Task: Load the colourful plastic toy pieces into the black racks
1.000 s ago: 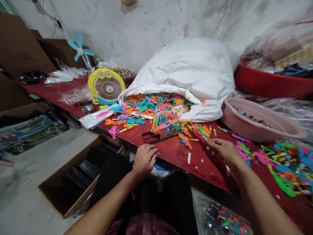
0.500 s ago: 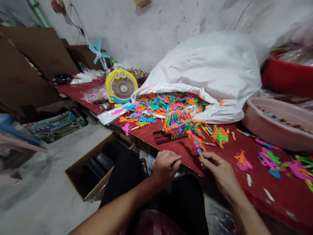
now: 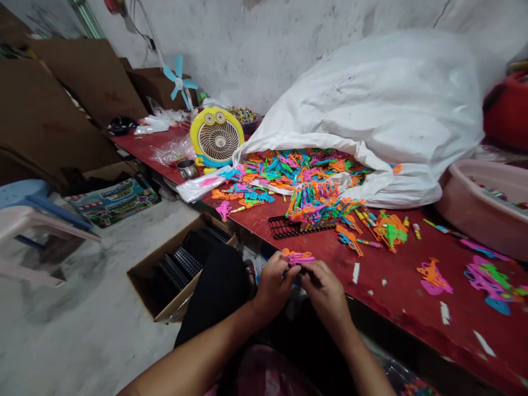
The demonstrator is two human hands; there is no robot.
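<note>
at the red bench [image 3: 383,291], left hand [image 3: 272,289] and right hand [image 3: 325,291] fingers pinch pink plastic [image 3: 297,257]

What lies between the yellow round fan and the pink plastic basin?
A large white sack spilling multicoloured plastic pieces, seen in the head view.

A small plastic-toy workshop is indicated: neon plastic toy parts [image 3: 301,170] are heaped from a white sack [image 3: 371,99] onto a red workbench [image 3: 396,297], black plastic racks [image 3: 181,264] are boxed in a cardboard carton [image 3: 142,280], and a stained plaster wall [image 3: 256,55] is left bare.
</note>
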